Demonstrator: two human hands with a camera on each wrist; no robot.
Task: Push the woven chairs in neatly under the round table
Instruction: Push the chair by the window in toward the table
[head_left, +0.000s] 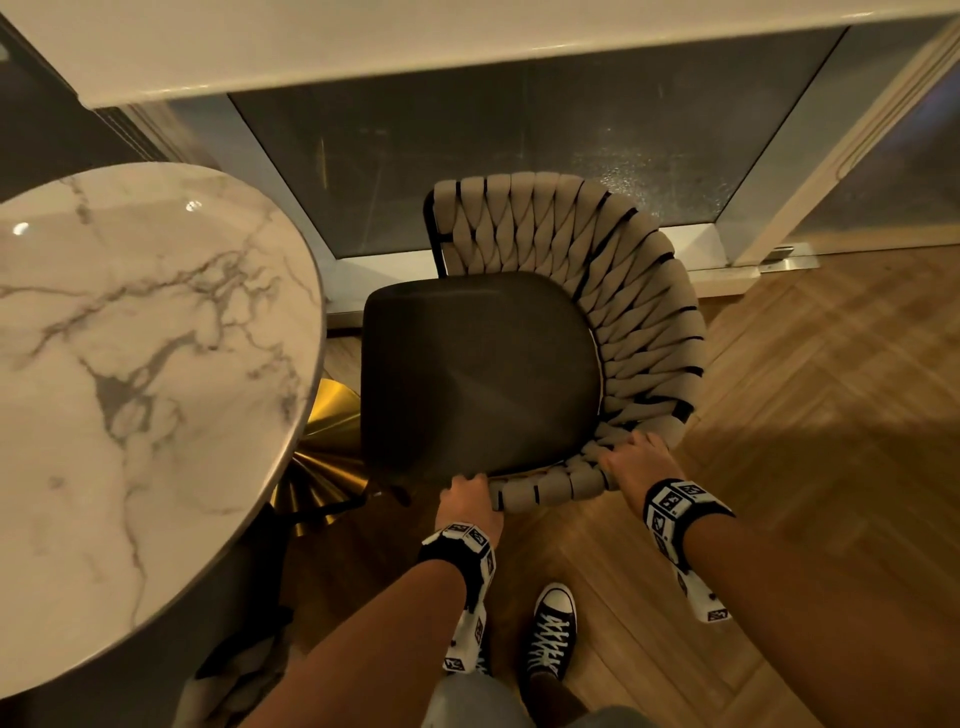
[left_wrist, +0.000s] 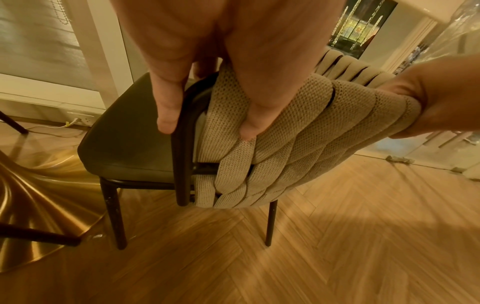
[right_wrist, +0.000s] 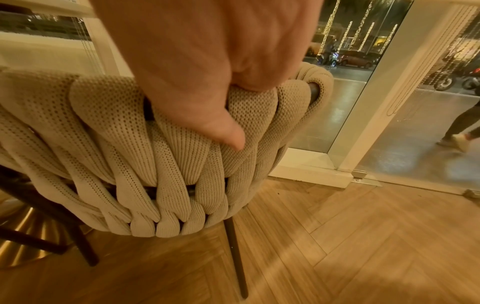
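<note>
Parquet-side woven chair (head_left: 597, 291), both hands (head_left: 470, 499) gripping.

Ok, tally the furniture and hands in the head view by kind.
Chairs: 2, the held chair and a second chair partly seen under the table edge
Tables: 1, the table
Hands: 2, left hand and right hand, both gripping the held chair
Total: 5

The head camera looks steeply down from above on the woven chair (head_left: 597, 312), the round table (head_left: 130, 364) at its left and the herringbone floor (head_left: 805, 415). Each wrist camera sits very close behind its own hand, facing along the fingers and down the chair's backrest toward the glass door (right_wrist: 389, 102). All three views share the woven backrest and the floor beneath.
</note>
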